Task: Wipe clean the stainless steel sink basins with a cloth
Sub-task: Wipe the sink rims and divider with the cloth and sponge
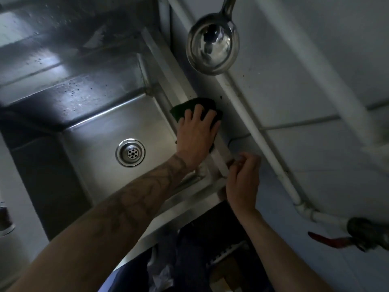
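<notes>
A stainless steel sink basin (101, 131) with a round drain (130, 152) fills the left half of the view. My left hand (196, 135) presses a dark green cloth (187, 106) with spread fingers onto the basin's right rim (168, 66), next to the wall. My right hand (242, 178) grips the same rim near its front corner, fingers curled over the edge. Part of the cloth is hidden under my left hand.
A steel ladle (213, 46) hangs on the tiled wall (294, 60) above the rim. White pipes (252, 125) run along the wall down to a valve with a red handle (328, 240). Dark clutter (200, 260) sits below the sink's front edge.
</notes>
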A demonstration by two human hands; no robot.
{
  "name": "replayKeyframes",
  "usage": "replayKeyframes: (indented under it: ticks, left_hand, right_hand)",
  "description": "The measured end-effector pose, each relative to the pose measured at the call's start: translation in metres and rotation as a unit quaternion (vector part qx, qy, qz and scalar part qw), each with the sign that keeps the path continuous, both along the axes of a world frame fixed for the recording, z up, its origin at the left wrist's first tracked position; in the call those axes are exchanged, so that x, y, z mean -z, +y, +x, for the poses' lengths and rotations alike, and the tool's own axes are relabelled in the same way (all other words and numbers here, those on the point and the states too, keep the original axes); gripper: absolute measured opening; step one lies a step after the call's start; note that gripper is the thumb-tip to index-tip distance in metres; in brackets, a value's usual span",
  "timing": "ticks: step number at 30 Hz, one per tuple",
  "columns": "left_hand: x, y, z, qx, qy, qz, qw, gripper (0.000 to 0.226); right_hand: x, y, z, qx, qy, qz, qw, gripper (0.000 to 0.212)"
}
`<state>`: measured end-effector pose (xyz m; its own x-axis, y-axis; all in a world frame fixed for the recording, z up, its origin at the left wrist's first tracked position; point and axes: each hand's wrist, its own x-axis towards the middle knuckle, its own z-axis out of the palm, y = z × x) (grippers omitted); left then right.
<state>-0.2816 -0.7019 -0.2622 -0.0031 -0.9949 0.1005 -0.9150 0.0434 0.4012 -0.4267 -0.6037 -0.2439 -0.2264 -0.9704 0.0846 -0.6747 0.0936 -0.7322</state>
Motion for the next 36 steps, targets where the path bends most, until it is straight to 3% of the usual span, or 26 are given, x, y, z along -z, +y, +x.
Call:
replayKeyframes:
  ticks: [2, 5, 7, 10, 13, 15, 19, 21, 24, 28, 31, 36]
  left_hand:
    - [-0.001, 0.028, -0.01, 0.084, 0.024, 0.01, 0.996, 0.037]
    - [-0.007, 0.064, -0.018, 0.25, 0.069, 0.066, 0.964, 0.045]
    - [-0.014, 0.072, -0.009, 0.282, 0.094, 0.091, 0.95, 0.061]
    - [-0.023, 0.099, 0.031, 0.193, 0.16, 0.11, 0.962, 0.072]
    - [-0.015, 0.158, 0.085, 0.11, 0.148, 0.139, 0.973, 0.057]
    - [-0.003, 0.201, 0.116, 0.077, 0.129, 0.17, 0.974, 0.057]
    - [0.011, 0.254, 0.142, 0.021, 0.084, 0.177, 0.98, 0.058]
    - [0.011, 0.262, 0.141, 0.009, 0.066, 0.159, 0.985, 0.054]
    - [0.009, 0.261, 0.138, 0.005, 0.047, 0.158, 0.986, 0.052]
    - [0.012, 0.261, 0.138, 0.0, 0.039, 0.149, 0.988, 0.047]
    - [0.011, 0.262, 0.138, -0.004, 0.039, 0.146, 0.988, 0.044]
    - [0.008, 0.262, 0.138, -0.008, 0.036, 0.164, 0.986, 0.048]
  right_hand:
    - [-0.009, 0.007, 0.002, 0.012, -0.006, -0.006, 1.0, 0.016]
    - [-0.022, 0.018, 0.0, 0.028, 0.017, -0.015, 0.999, 0.016]
    - [-0.028, 0.022, -0.004, 0.012, 0.057, -0.02, 0.998, 0.019]
    - [-0.027, 0.014, -0.011, -0.112, 0.179, 0.012, 0.977, 0.04]
    - [-0.018, 0.002, -0.009, -0.243, 0.255, 0.057, 0.934, 0.057]
    - [-0.01, 0.006, -0.002, -0.22, 0.272, 0.068, 0.934, 0.061]
    - [-0.004, 0.052, 0.031, -0.061, 0.317, 0.017, 0.946, 0.053]
    - [-0.004, 0.074, 0.044, -0.057, 0.332, -0.001, 0.942, 0.051]
    - [-0.004, 0.061, 0.038, -0.083, 0.323, 0.005, 0.943, 0.046]
    - [0.001, 0.033, 0.033, -0.069, 0.201, 0.052, 0.976, 0.044]
    - [0.004, 0.063, 0.053, -0.088, 0.22, 0.047, 0.97, 0.045]
    - [0.006, 0.08, 0.048, -0.21, 0.242, 0.006, 0.947, 0.048]
